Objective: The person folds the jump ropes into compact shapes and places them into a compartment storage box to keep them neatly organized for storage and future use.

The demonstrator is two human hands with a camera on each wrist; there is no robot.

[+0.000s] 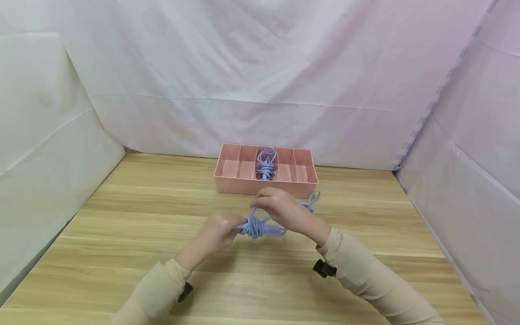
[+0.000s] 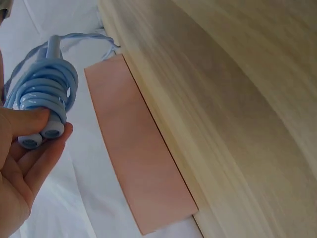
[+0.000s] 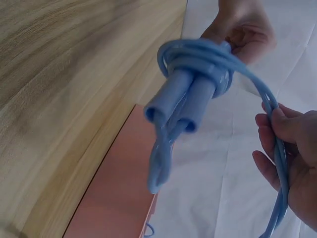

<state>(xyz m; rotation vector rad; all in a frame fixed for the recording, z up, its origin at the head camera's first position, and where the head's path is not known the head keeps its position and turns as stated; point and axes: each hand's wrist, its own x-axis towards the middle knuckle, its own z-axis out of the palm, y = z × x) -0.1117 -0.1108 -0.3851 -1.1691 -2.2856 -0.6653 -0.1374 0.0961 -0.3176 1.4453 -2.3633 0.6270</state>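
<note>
A blue jump rope (image 1: 254, 228) is held above the table, its cord wound several times round its two handles (image 3: 171, 94). My left hand (image 1: 215, 232) pinches the handles near their end caps, thumb on one side and fingers on the other, as the left wrist view shows. The doubled cord runs off the coil to my right hand (image 3: 299, 148), which grips it between thumb and fingers. In the head view my right hand is just above and to the right of the coil. Loose cord (image 1: 308, 203) trails out beyond the right wrist.
Behind the hands stands a pink box (image 1: 266, 187) with several compartments. Its middle compartment holds another blue coiled jump rope (image 1: 266, 169). The wood-grain table (image 1: 162, 207) is bordered by white cloth (image 1: 252, 126) at the back and both sides.
</note>
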